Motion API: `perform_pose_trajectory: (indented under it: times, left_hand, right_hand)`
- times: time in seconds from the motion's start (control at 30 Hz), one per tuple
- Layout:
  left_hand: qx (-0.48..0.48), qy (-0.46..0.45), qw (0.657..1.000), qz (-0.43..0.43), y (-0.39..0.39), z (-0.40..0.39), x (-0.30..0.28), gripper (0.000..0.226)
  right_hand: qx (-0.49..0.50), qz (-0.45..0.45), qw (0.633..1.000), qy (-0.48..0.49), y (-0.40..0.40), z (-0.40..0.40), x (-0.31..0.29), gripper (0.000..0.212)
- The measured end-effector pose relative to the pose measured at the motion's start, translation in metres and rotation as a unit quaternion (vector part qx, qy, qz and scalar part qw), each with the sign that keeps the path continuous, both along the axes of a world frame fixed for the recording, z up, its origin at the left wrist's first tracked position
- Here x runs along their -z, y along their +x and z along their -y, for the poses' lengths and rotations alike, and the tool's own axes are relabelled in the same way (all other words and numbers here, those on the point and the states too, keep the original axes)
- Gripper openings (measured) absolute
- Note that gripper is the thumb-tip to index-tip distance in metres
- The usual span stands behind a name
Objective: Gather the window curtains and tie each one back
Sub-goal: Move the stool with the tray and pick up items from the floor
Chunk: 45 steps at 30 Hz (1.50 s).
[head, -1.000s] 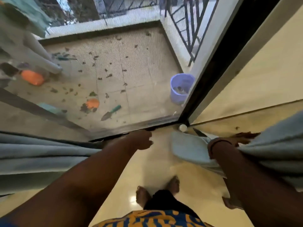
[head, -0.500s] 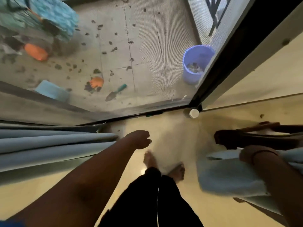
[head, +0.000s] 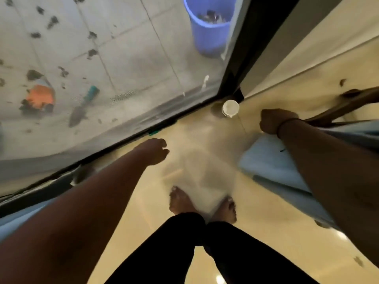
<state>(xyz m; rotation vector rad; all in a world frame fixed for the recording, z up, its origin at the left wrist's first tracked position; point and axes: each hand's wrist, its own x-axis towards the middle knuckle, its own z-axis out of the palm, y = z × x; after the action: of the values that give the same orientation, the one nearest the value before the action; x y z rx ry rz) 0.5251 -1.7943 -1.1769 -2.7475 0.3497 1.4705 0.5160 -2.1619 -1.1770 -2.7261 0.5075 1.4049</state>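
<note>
The pale blue right curtain [head: 272, 167] is being gathered beneath the right hand [head: 274, 120], whose fingers are curled round its fabric. The left hand [head: 155, 150] is being held free, fingers loosely curled on nothing; the left curtain [head: 12, 220] is hanging at the lower left edge. A tie-back is judged to be needed next.

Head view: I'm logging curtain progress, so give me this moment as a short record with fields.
right hand: right hand fisted, gripping the gathered blue curtain
left hand: left hand loosely curled, holding nothing, above the floor
left curtain: left curtain at the frame edge, barely visible
tie: none visible
outside glass: purple bucket, trowel
floor item: white cup by door frame
</note>
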Motion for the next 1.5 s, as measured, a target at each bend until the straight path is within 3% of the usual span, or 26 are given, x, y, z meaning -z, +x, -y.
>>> perform_pose_trajectory:
  times: [0.33,0.67,0.83,1.07,1.2,1.37,1.5]
  left_hand:
    - [-0.028,-0.001,0.999,0.042,0.024,-0.006,0.122,0.050]
    - [-0.064,0.051,0.993,0.088,0.026,-0.021,0.179,0.054]
    - [-0.048,0.084,0.986,0.136,0.031,-0.021,0.196,0.041]
    - [0.014,0.101,0.976,0.192,0.025,-0.023,0.216,0.030]
    - [-0.025,0.068,0.980,0.183,0.016,-0.021,0.212,0.031]
    - [-0.101,0.018,0.989,0.107,-0.031,-0.022,0.159,0.023]
    - [-0.238,-0.016,0.970,0.042,-0.092,-0.037,0.096,0.022]
  right_hand:
    - [0.017,0.062,0.998,0.024,0.032,-0.026,0.097,0.069]
    - [0.004,0.137,0.988,0.076,0.049,-0.040,0.162,0.091]
    - [-0.018,0.143,0.988,0.063,0.052,-0.046,0.181,0.087]
    - [0.023,0.174,0.982,0.062,0.055,-0.058,0.185,0.059]
    - [0.015,0.186,0.976,0.109,0.034,-0.073,0.188,0.062]
    - [-0.035,0.140,0.976,0.161,-0.026,-0.118,0.158,0.062]
    - [-0.081,0.094,0.972,0.200,-0.076,-0.150,0.101,0.062]
